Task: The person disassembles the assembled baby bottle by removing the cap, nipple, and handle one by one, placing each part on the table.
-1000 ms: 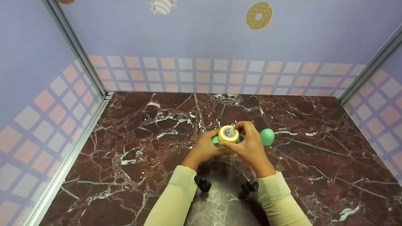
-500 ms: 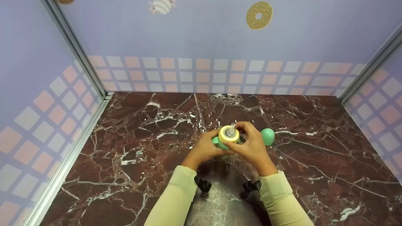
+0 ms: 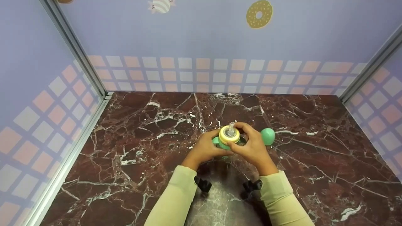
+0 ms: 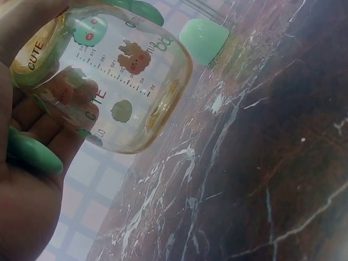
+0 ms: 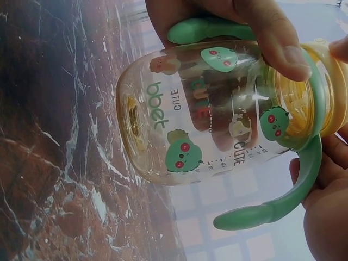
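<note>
A clear baby bottle [image 5: 190, 117] with printed cartoon faces and the word CUTE is held between both hands. Its base hangs just over the table in the wrist views. My left hand [image 3: 204, 147] grips the bottle's body near the neck, fingers wrapped behind it. My right hand [image 3: 252, 147] holds the yellow collar [image 3: 226, 141] at the top, thumb on its near side and index finger on the far side. From the collar rises a clear teat [image 3: 231, 129]. Green handles [image 5: 293, 204] curve out from the neck.
A green dome-shaped cap [image 3: 268, 136] stands on the dark red marbled table [image 3: 141, 188], just right of the right hand. Patterned lilac walls [image 3: 201, 37] enclose the table at the back and both sides.
The right thumb has slid rightward along the yellow collar, and the teat now stands a bit more upright. The left hand keeps its grip; the green cap stays put.
</note>
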Demonstrator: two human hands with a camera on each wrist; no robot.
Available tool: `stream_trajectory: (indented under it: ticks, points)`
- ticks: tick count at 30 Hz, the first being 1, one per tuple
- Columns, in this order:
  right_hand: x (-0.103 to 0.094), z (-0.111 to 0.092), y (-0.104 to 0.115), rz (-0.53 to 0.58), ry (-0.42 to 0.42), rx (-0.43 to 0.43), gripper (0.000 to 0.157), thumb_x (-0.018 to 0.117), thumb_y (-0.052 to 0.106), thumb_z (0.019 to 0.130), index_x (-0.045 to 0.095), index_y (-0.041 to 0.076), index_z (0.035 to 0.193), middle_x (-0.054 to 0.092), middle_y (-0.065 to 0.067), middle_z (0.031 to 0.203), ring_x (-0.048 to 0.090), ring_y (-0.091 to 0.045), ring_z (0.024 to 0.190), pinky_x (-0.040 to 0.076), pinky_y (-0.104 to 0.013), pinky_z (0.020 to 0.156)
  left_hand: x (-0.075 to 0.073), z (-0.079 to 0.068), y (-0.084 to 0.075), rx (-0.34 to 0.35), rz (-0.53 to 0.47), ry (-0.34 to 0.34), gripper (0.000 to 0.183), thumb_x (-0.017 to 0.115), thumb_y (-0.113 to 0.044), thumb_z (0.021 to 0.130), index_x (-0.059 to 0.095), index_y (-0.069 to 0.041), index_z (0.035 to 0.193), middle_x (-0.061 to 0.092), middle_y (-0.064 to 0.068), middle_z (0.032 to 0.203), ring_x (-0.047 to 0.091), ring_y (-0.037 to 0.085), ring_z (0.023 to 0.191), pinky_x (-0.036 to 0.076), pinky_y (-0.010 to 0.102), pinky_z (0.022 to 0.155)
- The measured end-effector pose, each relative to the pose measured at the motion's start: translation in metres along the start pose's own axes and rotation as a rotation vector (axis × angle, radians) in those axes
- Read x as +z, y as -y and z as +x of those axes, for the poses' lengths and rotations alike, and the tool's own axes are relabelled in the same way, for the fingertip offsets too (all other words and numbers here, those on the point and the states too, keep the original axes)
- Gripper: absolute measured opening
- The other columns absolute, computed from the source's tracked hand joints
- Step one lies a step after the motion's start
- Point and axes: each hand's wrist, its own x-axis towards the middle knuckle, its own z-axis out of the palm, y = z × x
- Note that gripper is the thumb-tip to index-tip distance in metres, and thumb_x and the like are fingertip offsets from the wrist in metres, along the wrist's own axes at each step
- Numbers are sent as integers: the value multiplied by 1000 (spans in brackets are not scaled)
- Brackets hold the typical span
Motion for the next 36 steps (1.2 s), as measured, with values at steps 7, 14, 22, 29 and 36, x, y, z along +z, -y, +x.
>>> stream_trajectory:
  ticks: [7, 14, 22, 29, 36]
  points:
    - [0, 0, -8, 23, 17, -18, 53, 77, 1, 69, 61, -5, 119, 68, -17, 111, 62, -26, 100, 49, -23, 90, 0, -1, -2, 4, -37, 20, 73, 91, -36, 63, 61, -25, 129, 68, -5, 114, 63, 13, 97, 53, 30, 84]
    - [1, 0, -30, 62, 52, -13, 54, 77, 3, 73, 61, 7, 125, 68, -6, 117, 62, -18, 104, 50, -27, 91, 0, -2, -2, 0, -52, 20, 71, 91, -35, 63, 62, -25, 127, 68, -5, 113, 63, 13, 96, 54, 31, 85]
    - [2, -1, -32, 83, 65, -38, 54, 75, 5, 76, 60, 9, 128, 65, -3, 126, 61, -16, 110, 49, -30, 96, 0, -1, 0, 8, -21, 7, 71, 90, -38, 63, 62, -25, 127, 68, -6, 114, 63, 12, 96, 53, 30, 85]
    - [2, 0, -30, -3, 31, -56, 61, 81, 16, 74, 58, 11, 130, 66, -2, 119, 61, -14, 103, 51, -32, 90, -1, -1, 1, 5, 19, 1, 68, 89, -41, 64, 63, -24, 125, 68, -7, 112, 63, 12, 94, 53, 30, 83]
    - [5, 0, -28, -73, -23, -71, 64, 86, 24, 71, 58, 8, 126, 63, -5, 114, 61, -18, 97, 52, -35, 86, 0, 1, 1, -16, 29, -6, 69, 89, -42, 64, 64, -23, 125, 69, -6, 113, 64, 11, 95, 53, 29, 84]
